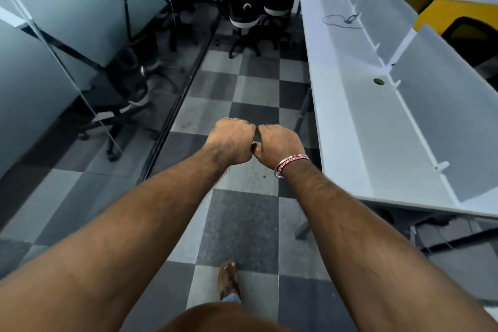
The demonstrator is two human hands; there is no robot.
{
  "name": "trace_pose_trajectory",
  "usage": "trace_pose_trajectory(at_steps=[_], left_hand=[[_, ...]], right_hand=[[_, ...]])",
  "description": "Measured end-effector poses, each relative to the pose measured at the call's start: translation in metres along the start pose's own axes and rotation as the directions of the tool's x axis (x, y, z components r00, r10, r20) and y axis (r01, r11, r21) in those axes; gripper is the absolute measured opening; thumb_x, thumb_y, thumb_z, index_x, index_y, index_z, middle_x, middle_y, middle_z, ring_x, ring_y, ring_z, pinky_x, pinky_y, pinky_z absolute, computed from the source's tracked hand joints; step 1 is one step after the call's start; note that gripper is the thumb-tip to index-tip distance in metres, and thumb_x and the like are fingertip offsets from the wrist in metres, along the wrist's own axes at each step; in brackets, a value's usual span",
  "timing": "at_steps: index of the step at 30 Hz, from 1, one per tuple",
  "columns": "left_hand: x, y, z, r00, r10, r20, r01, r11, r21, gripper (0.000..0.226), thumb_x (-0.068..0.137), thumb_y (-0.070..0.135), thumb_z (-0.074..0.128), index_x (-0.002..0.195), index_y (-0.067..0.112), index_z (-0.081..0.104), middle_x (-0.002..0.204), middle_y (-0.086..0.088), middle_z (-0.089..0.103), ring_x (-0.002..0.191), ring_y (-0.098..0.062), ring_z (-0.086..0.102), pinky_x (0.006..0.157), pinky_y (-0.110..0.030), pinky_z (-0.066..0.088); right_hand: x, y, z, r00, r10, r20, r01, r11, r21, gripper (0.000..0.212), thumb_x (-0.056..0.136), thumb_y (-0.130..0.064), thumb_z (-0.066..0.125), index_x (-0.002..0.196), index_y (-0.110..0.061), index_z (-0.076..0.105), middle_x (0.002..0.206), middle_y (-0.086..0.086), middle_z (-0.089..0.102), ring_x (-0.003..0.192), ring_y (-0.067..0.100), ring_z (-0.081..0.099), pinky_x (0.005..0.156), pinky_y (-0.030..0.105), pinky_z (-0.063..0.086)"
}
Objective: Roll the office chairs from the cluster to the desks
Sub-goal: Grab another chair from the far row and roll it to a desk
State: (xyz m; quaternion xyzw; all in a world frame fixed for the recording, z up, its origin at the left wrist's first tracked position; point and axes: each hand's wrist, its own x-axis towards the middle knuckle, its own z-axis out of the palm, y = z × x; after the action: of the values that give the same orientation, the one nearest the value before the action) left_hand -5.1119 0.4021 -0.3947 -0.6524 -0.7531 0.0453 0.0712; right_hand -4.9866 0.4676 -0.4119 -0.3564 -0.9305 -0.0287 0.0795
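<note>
Bare forearms, red-white wristband (292, 163), brown shoe (229, 279)

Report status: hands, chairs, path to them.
Left hand and right hand fisted together, holding nothing. Two black chairs clustered at aisle end beside white desk. Checkered floor between looks unobstructed.

A single head-worn wide-angle view looks forward and steeply down along an aisle. Both forearms reach out from the bottom edge, the hands (254, 143) near mid-frame. The checkered floor (242, 224) lies close below, the desk (347, 116) runs up the right side, and the chairs (256, 8) stand far off at the top.
</note>
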Motion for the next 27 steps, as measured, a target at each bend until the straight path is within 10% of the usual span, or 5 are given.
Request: trace_pose_trajectory(at_steps=[27], left_hand=[[0.7,-0.199,0.041,0.987,-0.148,0.064,0.149,0.989,-0.001,0.025,0.094,0.039,0.057,0.113,0.027,0.067,0.109,0.002,0.073,0.1,-0.022,0.069,0.074,-0.034,0.044]], right_hand=[[0.678,0.303,0.092,0.993,-0.12,0.014,0.121,0.992,-0.025,0.027,0.087,-0.039,0.055,0.102,-0.017,0.062,0.099,0.002,0.068,0.095,0.025,0.063,0.071,0.037,0.053]])
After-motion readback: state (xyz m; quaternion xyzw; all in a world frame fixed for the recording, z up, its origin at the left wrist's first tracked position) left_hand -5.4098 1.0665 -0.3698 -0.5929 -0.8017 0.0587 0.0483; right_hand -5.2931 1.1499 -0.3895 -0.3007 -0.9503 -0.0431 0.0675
